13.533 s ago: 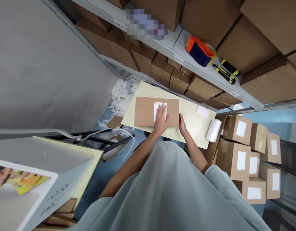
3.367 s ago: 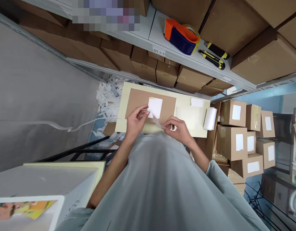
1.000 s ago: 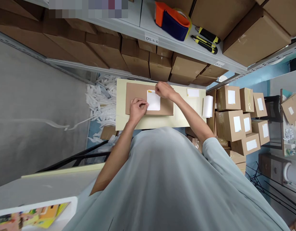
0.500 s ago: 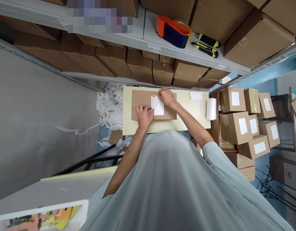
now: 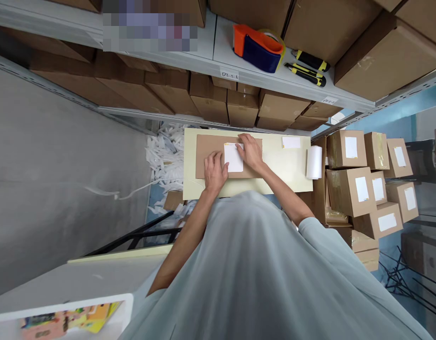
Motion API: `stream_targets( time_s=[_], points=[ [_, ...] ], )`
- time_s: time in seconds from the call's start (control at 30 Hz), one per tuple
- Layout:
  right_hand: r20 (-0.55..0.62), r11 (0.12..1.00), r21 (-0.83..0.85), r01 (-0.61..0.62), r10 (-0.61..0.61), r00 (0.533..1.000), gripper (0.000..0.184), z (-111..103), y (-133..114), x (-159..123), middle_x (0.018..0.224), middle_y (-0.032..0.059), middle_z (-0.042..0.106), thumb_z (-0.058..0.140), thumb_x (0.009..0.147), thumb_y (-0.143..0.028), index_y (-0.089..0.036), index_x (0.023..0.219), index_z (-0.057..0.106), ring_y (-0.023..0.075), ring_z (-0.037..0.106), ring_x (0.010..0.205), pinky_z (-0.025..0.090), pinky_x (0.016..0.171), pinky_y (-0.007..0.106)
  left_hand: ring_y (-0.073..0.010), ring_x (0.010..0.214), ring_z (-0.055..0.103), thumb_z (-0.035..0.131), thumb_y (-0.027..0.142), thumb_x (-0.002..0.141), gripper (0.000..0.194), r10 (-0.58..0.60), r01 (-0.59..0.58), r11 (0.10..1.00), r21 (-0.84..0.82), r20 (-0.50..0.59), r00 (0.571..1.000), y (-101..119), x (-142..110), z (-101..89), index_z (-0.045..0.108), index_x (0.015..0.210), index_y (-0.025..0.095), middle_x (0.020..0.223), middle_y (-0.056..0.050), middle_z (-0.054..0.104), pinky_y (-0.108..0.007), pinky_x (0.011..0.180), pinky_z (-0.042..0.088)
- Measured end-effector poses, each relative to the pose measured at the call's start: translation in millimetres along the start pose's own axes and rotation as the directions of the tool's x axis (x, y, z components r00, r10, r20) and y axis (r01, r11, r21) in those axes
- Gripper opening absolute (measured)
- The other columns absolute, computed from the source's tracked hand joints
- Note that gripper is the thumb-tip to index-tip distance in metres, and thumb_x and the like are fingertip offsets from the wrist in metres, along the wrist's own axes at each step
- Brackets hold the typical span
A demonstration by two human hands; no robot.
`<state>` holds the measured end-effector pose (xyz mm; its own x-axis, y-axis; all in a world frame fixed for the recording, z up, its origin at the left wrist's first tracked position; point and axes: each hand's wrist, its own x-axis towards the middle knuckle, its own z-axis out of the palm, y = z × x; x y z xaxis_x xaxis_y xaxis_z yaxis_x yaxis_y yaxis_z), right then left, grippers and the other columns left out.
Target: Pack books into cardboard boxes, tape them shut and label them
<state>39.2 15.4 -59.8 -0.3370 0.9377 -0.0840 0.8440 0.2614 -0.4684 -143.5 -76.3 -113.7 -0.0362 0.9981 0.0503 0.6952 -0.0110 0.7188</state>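
A brown cardboard box lies on the pale yellow table, with a white label on its upper face. My left hand rests at the label's left side, fingers stretched over the cardboard and thumb near the label's lower left corner. Along the label's right side lies my right hand, its fingers spread and its thumb over the label's edge. Neither hand grips anything that I can see. Farther right on the table are a smaller white label and a roll of white labels.
A shelf above the table carries cartons, an orange and blue tape dispenser and yellow-black utility knives. Labelled cartons are stacked on the right. White paper scraps cover the floor at left, near a white bin.
My right hand has opened from a pinch at the label's upper right corner and moved slightly right and down, fingers now spread. My left hand's fingers have straightened beside the label.
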Motion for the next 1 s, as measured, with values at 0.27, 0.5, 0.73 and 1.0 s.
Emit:
stream_targets(
  time_s=[0.27,0.5,0.73,1.0],
  points=[
    [0.207,0.975,-0.140,0.172,-0.141,0.968,0.077,33,9,-51,0.190,0.0153,0.022,0.044,0.112,-0.039,-0.008,0.181,0.030,0.0324,0.014,0.179,0.012,0.146,0.053,-0.0354,0.177,0.018,0.034,0.055,0.113,0.080,0.193,-0.226,0.973,0.058,0.343,0.919,12,33,5.3,0.029,0.182,0.016,0.187,-0.014,0.032,-0.060,0.143,0.006],
    [0.123,0.989,-0.147,0.000,0.019,0.992,0.069,36,0,-47,0.190,0.0128,0.022,0.028,0.118,-0.037,-0.009,0.181,0.029,0.0286,0.019,0.178,0.014,0.146,0.051,-0.0376,0.178,0.014,0.034,0.047,0.113,0.073,0.103,-0.154,0.974,0.163,0.285,0.953,-24,44,-16.7,0.034,0.182,0.023,0.188,-0.009,0.029,-0.068,0.142,-0.004],
    [0.090,0.988,-0.152,-0.024,0.038,0.995,0.068,37,-7,-45,0.189,0.0116,0.023,0.033,0.117,-0.033,-0.016,0.183,0.028,0.0296,0.023,0.177,0.020,0.145,0.055,-0.0427,0.178,0.005,0.035,0.047,0.113,0.074,0.115,-0.193,0.957,0.218,0.327,0.938,-5,26,-6.7,0.031,0.183,0.023,0.189,-0.010,0.027,-0.076,0.138,-0.005],
    [0.152,0.984,-0.141,0.110,-0.088,0.984,0.066,25,2,-57,0.187,0.0087,0.028,0.043,0.116,-0.041,-0.019,0.178,0.041,0.0323,0.022,0.177,0.020,0.145,0.055,-0.0390,0.178,0.013,0.030,0.043,0.113,0.075,0.102,-0.185,0.952,0.245,0.316,0.943,-5,25,2.0,0.023,0.184,0.021,0.188,-0.009,0.027,-0.069,0.142,0.004]
  ],
)
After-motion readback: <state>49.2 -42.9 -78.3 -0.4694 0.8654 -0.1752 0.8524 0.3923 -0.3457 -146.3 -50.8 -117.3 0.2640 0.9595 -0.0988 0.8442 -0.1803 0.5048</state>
